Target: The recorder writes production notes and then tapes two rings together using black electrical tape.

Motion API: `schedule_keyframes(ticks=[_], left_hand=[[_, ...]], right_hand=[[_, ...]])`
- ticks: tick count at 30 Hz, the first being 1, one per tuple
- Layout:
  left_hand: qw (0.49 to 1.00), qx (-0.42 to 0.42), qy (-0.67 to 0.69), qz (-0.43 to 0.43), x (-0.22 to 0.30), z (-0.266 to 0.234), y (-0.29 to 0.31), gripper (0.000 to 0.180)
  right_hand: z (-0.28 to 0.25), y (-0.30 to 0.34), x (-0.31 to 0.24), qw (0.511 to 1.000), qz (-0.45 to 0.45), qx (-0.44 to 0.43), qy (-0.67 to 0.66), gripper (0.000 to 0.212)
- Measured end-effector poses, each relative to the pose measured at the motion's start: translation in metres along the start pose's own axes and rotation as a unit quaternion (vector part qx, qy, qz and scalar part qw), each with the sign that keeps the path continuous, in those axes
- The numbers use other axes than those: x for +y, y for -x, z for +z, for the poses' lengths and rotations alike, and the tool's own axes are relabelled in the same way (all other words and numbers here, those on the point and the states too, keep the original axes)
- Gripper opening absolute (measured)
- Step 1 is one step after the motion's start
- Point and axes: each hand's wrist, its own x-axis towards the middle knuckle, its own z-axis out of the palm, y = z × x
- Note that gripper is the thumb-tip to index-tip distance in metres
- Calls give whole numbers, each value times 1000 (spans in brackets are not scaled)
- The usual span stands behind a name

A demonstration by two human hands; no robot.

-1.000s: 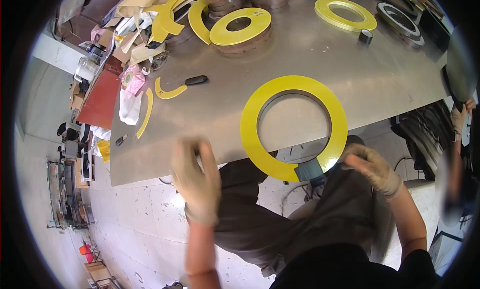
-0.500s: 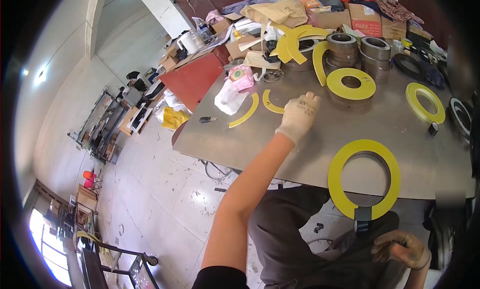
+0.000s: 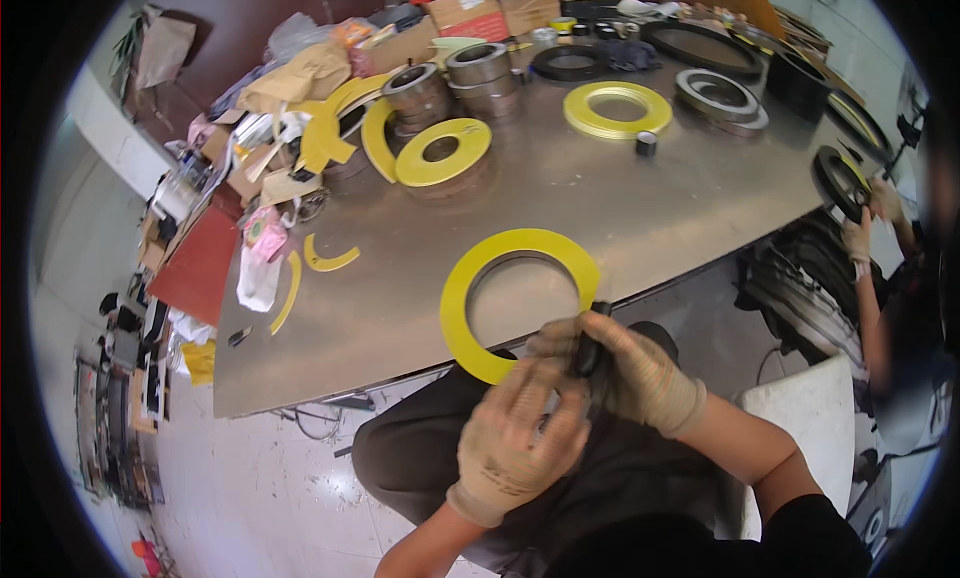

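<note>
A flat yellow ring with a dark inner edge lies at the table's front edge, partly overhanging it above my lap. Both gloved hands meet at its near right side. My right hand is closed around a piece of black tape on the ring's rim, thumb uppermost. Beside it my left hand has its fingers curled toward the tape; they are blurred, and whatever they pinch is hidden. Farther left on the table lie two yellow curved strips, one short and one longer.
Stacked metal rings, a yellow-topped ring and another yellow ring stand farther back. A small black roll is near them. At right, another person's hands hold a black ring. A white stool stands at my right.
The view has swung right. My left hand has come back from the short yellow strip to the ring, and my right hand has risen from my lap to the black tape.
</note>
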Motion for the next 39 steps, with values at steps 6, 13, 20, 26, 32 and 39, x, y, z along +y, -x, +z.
schedule_keyframes(ticks=[6,13,20,26,32,39], left_hand=[[981,-170,-24,-89,-43,25,17,64],[975,-185,14,-125,-46,44,22,54],[981,-114,-21,-158,-36,39,20,48],[815,86,297,-490,14,88,117,64],[740,125,507,-424,-14,142,93,83],[763,58,478,-432,-31,146,100,51]], right_hand=[[-33,9,-32,974,-10,48,219,48],[-8,-36,-59,928,-19,-24,372,41],[-27,5,-43,933,21,-66,352,36],[-37,55,-43,910,127,46,392,36],[-48,53,-30,883,85,-101,451,32],[-37,47,-6,876,239,11,420,39]])
